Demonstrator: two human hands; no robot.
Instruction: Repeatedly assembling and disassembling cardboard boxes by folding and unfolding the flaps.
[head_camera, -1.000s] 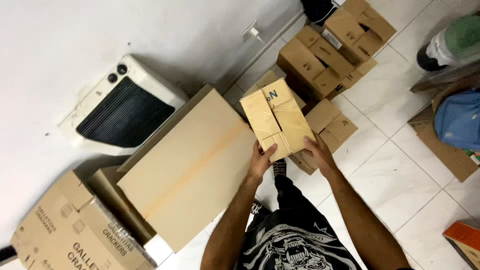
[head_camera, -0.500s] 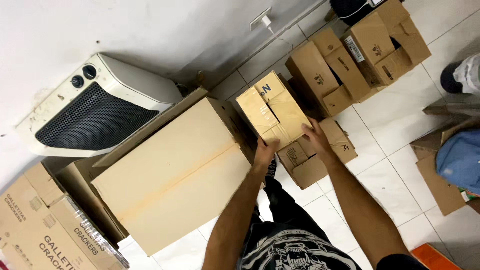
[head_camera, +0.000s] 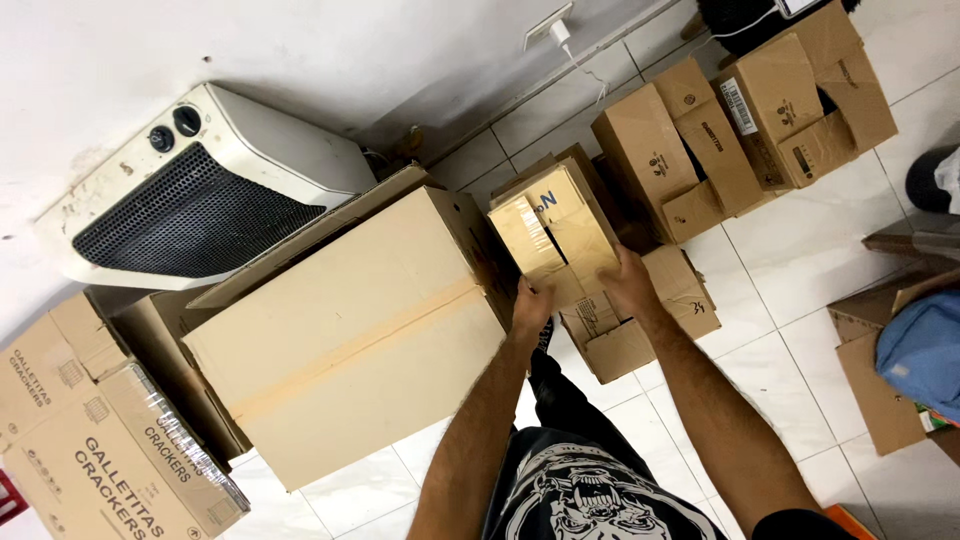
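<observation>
Far left: white wall heater w/ dark grille (head_camera: 190, 190). Mid: large tan taped cardboard carton (head_camera: 350, 340). Left hand (head_camera: 532, 305), right hand (head_camera: 628, 283) clamped on small brown taped cardboard box (head_camera: 553, 232), held above low boxes (head_camera: 640, 320), centre-right. Looks mid-placing; next needs steady lowering, square alignment.

Bare forearms, black white-printed shirt (head_camera: 590, 495), dark trousers (head_camera: 565, 405)

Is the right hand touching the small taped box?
Touching. The head view shows the right hand pressed against the near edge of the small taped box, with the left hand gripping the same edge.
</observation>
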